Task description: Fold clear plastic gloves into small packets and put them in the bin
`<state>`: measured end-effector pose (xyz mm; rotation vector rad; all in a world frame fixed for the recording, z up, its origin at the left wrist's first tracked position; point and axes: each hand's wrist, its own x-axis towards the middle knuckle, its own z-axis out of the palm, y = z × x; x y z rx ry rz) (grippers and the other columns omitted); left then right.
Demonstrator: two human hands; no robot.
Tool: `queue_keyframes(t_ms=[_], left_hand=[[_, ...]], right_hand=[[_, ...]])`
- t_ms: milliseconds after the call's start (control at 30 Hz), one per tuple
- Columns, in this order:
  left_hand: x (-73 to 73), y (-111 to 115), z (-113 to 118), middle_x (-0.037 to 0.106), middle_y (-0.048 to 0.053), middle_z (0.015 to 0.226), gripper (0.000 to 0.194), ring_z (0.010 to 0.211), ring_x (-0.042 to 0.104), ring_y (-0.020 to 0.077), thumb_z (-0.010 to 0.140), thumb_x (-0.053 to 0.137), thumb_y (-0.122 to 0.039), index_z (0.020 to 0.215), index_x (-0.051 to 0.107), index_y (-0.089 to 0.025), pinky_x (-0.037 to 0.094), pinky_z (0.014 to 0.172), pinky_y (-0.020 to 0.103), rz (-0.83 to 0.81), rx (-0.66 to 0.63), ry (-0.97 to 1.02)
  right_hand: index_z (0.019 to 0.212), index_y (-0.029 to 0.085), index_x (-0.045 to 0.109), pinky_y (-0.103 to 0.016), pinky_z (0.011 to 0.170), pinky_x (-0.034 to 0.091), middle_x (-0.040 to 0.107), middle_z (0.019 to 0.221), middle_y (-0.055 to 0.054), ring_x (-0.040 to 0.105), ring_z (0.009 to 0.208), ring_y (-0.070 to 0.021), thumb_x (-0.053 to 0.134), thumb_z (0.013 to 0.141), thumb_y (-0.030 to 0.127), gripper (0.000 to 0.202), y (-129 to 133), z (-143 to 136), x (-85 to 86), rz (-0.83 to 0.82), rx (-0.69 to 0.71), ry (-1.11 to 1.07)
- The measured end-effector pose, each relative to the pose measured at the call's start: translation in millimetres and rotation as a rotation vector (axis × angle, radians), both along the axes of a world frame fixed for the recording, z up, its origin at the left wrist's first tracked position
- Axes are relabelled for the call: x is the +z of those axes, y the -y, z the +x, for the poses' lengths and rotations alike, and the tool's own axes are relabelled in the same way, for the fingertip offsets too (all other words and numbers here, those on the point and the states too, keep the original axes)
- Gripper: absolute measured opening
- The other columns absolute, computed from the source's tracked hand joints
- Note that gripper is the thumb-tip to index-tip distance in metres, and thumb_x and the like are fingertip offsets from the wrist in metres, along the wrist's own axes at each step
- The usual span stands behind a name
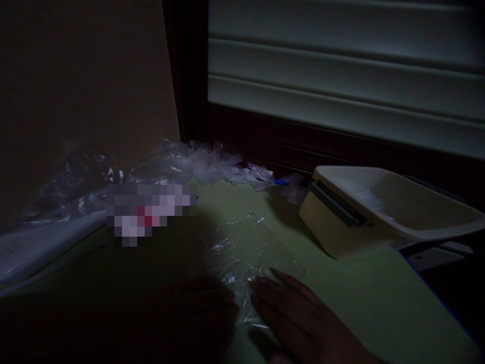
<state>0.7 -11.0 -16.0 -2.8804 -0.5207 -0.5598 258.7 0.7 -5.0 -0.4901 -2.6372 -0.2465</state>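
A clear plastic bag (pixel 250 242) lies on a green tabletop (pixel 364 303), its surface wrinkled and catching a little light. On its near right part rests my right hand (pixel 299 318), fingers stretched out and lying flat. My left hand (pixel 208 308) is at the bag's near left edge in deep shadow. Its fingers look extended and flat, though the dark hides most of their outline. A narrow strip of the bag shows between the two hands.
A cream plastic bin (pixel 333 227) stands at the right with some clear plastic inside. Crumpled clear bags (pixel 197 162) are heaped along the back. At the left are a long white object (pixel 49 242) and a blurred-out patch. A slatted panel (pixel 341 65) rises behind.
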Motion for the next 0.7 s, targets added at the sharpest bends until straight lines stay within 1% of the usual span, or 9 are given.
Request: queue_keyframes(t_ms=[67,100,167,233,300,400,500,600,700], left_hand=[[3.3,0,3,0.067,-0.005,0.099,0.038,0.103,0.053,0.0104,0.103,0.028,-0.024,0.093,0.063,-0.018,0.021,0.111,0.023,-0.002,-0.049,0.106],[5.2,-1,4,0.068,-0.004,0.098,0.037,0.103,0.053,0.0106,0.103,0.029,-0.023,0.093,0.063,-0.017,0.021,0.11,0.022,-0.004,-0.054,0.136],[8.3,-3,7,0.068,-0.004,0.099,0.033,0.101,0.054,0.0105,0.102,0.032,-0.022,0.094,0.063,-0.017,0.022,0.109,0.021,-0.003,-0.053,0.143],[9.5,-6,9,0.068,-0.003,0.101,0.03,0.102,0.055,0.0115,0.101,0.033,-0.021,0.098,0.062,-0.016,0.024,0.109,0.021,0.001,-0.038,0.132],[8.7,-9,8,0.067,0.001,0.107,0.031,0.106,0.054,0.0135,0.101,0.031,-0.023,0.103,0.06,-0.013,0.022,0.11,0.023,-0.004,-0.026,0.105],[7.3,-11,5,0.062,0.004,0.119,0.034,0.116,0.049,0.0157,0.1,0.03,-0.029,0.114,0.055,-0.009,0.018,0.113,0.025,-0.054,-0.023,0.012],[9.9,-10,1,0.059,0.005,0.126,0.036,0.121,0.046,0.0177,0.098,0.035,-0.031,0.122,0.049,-0.01,0.019,0.114,0.029,-0.113,-0.026,-0.057],[14.4,-9,-1,0.057,0.006,0.129,0.036,0.125,0.044,0.0185,0.096,0.04,-0.028,0.126,0.047,-0.01,0.022,0.114,0.03,-0.146,-0.023,-0.076],[12.8,-8,-1,0.057,0.006,0.129,0.036,0.124,0.045,0.0195,0.095,0.045,-0.032,0.125,0.049,-0.012,0.026,0.113,0.032,-0.182,-0.009,-0.101]], right_hand=[[0.11,0.008,0.066,-0.034,0.098,0.049,0.068,0.116,-0.01,0.061,0.112,-0.0204,0.045,0.096,0.039,0.04,0,0,-2.5,-0.001,0.011,0.011],[0.109,0.009,0.066,-0.033,0.098,0.048,0.068,0.116,-0.01,0.061,0.113,-0.0203,0.045,0.096,0.039,0.039,0,0,-3.8,-0.003,0.021,0.013],[0.109,0.009,0.066,-0.033,0.099,0.047,0.068,0.116,-0.009,0.06,0.113,-0.02,0.045,0.096,0.039,0.04,1,0,-6.5,-0.01,0.03,0.01],[0.11,0.008,0.065,-0.034,0.098,0.048,0.068,0.116,-0.009,0.06,0.113,-0.0202,0.044,0.096,0.041,0.041,1,1,-9.1,-0.003,0.04,0.002],[0.111,0.009,0.065,-0.034,0.098,0.048,0.067,0.118,-0.008,0.06,0.114,-0.0201,0.045,0.096,0.041,0.041,1,2,-10.9,0.009,0.044,0.013],[0.115,0.01,0.063,-0.033,0.101,0.045,0.064,0.123,-0.006,0.057,0.117,-0.0196,0.047,0.095,0.041,0.04,0,2,-11.2,0.019,0.062,0.061],[0.116,0.011,0.063,-0.034,0.102,0.045,0.063,0.125,-0.006,0.055,0.12,-0.02,0.046,0.095,0.043,0.042,-2,2,-8.5,0.029,0.061,0.077],[0.113,0.011,0.065,-0.034,0.099,0.048,0.066,0.12,-0.007,0.058,0.116,-0.0198,0.044,0.096,0.041,0.04,-1,1,-4.7,0.026,0.027,0.067],[0.106,0.011,0.068,-0.033,0.093,0.052,0.07,0.112,-0.008,0.064,0.107,-0.0194,0.044,0.096,0.035,0.035,2,0,-3.1,0.021,-0.01,0.027]])
